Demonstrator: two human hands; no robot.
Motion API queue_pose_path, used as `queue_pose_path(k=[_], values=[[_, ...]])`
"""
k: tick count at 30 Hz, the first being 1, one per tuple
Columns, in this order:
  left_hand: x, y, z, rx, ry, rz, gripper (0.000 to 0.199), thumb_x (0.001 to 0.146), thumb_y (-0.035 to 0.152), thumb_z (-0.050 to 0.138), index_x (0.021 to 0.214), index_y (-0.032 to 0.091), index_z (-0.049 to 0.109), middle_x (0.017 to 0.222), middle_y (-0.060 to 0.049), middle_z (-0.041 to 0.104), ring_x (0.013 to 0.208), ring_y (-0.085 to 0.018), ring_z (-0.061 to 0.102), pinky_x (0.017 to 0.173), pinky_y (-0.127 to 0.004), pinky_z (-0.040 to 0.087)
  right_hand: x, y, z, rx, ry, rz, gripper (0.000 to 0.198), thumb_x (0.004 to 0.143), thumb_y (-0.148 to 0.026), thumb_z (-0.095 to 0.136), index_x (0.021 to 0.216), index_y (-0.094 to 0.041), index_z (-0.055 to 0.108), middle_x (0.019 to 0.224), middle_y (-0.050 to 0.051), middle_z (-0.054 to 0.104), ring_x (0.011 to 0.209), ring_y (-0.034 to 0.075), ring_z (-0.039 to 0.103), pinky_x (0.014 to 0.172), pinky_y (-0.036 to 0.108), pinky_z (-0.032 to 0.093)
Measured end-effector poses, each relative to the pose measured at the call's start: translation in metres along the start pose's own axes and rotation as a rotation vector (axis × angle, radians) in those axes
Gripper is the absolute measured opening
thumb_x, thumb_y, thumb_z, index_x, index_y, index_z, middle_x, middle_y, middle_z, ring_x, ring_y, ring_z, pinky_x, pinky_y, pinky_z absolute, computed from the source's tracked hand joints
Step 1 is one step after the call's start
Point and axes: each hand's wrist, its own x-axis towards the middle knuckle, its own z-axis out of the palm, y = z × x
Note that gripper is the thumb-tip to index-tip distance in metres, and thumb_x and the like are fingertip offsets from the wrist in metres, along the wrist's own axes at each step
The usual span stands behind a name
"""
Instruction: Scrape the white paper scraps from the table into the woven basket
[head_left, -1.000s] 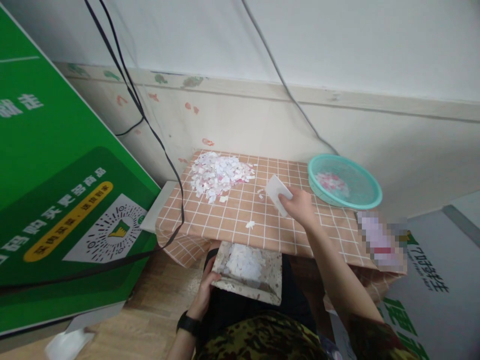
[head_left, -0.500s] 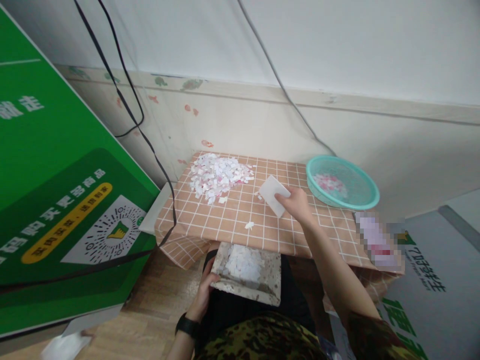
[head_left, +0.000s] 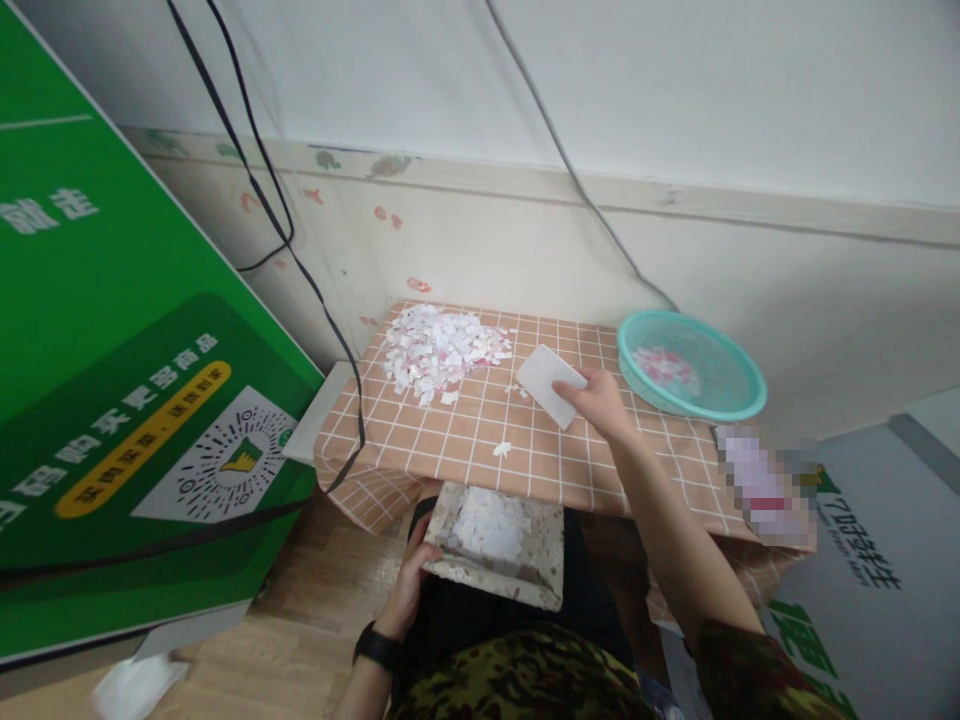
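Observation:
My right hand (head_left: 600,400) grips a flat white rectangular scraper (head_left: 551,382) by its right edge, tilted just above the table. A few small paper scraps (head_left: 502,450) lie on the cloth below it. With my left hand (head_left: 412,570), thumb over the rim, I hold the left side of a stained white tray (head_left: 551,560) below the table's front edge. Inside the tray is a heap of white paper bits (head_left: 487,525). A larger pile of white and pinkish paper pieces (head_left: 439,350) sits at the table's back left.
A turquoise plastic basket (head_left: 750,395) with pink and white scraps stands at the back right of the checked tablecloth (head_left: 420,440). A blurred-out flat item (head_left: 757,485) lies at the right edge. Black cables (head_left: 322,300) hang at left before a green panel (head_left: 90,300).
The view has shifted slightly. My right hand and the scraper stay in nearly the same place, the scraper a little more tilted. My left hand keeps its hold on the tray.

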Motion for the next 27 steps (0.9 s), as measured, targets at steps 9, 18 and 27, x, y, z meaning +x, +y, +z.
queue_pose_path(k=[9,18,27], values=[[0.001,0.001,-0.001,0.056,0.038,0.005,0.066,0.060,0.028,0.064,0.126,0.023,0.064,0.107,-0.004,0.078,0.110,-0.038,0.067,0.093,-0.046,0.052,-0.010,0.006,-0.012,-0.006,-0.069,0.029,0.035,0.075,-0.039,0.063,0.092,-0.012,0.078,0.077,0.009,0.075,0.071,0.025,0.069,0.058,0.030,0.048],[0.002,-0.006,-0.006,0.046,-0.018,0.037,0.062,0.065,0.028,0.064,0.127,0.024,0.063,0.112,-0.003,0.077,0.109,-0.037,0.068,0.092,-0.045,0.052,-0.013,-0.007,-0.011,0.075,-0.141,0.032,0.034,0.073,-0.038,0.065,0.091,-0.012,0.077,0.079,0.009,0.075,0.071,0.024,0.069,0.059,0.030,0.049],[0.006,-0.012,-0.010,0.029,-0.021,0.056,0.061,0.067,0.026,0.063,0.128,0.025,0.062,0.115,-0.003,0.076,0.114,-0.036,0.065,0.097,-0.045,0.049,-0.031,-0.008,-0.023,-0.082,-0.046,0.003,0.033,0.079,-0.039,0.060,0.090,-0.013,0.077,0.075,0.009,0.074,0.067,0.022,0.066,0.057,0.029,0.044]])
